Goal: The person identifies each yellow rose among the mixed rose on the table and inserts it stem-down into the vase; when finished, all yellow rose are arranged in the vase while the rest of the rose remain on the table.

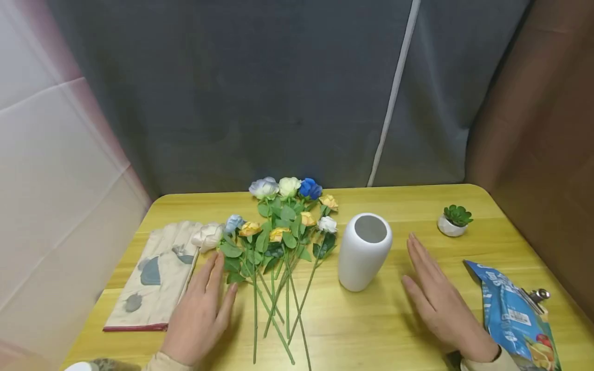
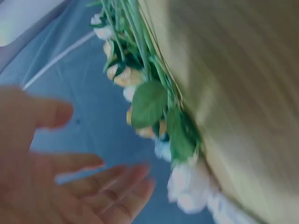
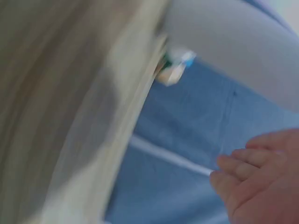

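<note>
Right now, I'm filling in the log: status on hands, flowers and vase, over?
Left hand and right hand both empty. Flowers lying on table. Vase upright beside them, nothing visible in between.

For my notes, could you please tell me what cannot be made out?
White vase, head view: inside bottom hidden by its walls.
White flower, left wrist view: petal details blurred.
Blue pouch, head view: fine print too small.
White-capped container, head view: cut by bottom edge.
</note>
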The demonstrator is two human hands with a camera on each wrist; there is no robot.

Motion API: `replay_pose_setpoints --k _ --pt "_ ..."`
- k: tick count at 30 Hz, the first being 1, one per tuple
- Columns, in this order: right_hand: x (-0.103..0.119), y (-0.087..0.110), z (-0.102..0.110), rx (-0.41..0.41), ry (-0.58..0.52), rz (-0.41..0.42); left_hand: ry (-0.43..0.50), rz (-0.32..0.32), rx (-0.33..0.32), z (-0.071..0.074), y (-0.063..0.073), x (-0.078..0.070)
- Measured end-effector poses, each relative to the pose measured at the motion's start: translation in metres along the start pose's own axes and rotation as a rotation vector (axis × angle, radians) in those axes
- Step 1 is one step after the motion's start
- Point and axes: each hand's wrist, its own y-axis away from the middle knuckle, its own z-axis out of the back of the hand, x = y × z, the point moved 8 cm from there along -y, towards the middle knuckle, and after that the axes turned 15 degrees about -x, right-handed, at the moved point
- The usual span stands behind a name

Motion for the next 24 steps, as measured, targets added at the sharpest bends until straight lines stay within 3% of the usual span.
replay_pose_setpoints --k 2,4,7,10,15,19,24 --pt "0.0 -0.009 0.001 -0.013 -0.152 -0.08 0.085 0.062 -0.022 -0.005 -0.012 0.004" --pt "0.003 -0.019 0.002 -0.017 -0.314 -0.13 0.156 0.151 0.009 -0.016 -0.023 0.012" --pt "0.01 -0.035 0.0 0.003 -0.523 -0.166 0.193 0.316 0.13 -0.038 -0.032 0.027" --pt "0.015 -0.047 -0.004 0.052 -0.667 -0.206 0.189 0.42 0.254 -0.06 -0.033 0.037" --pt "0.026 -0.059 -0.006 0.085 -0.789 -0.211 0.185 0.5 0.372 -0.083 -0.032 0.044" --pt "0.033 -0.063 -0.006 0.073 -0.809 -0.177 0.167 0.538 0.397 -0.089 -0.03 0.048" --pt "0.036 -0.065 -0.006 0.055 -0.776 -0.168 0.183 0.534 0.402 -0.09 -0.028 0.051"
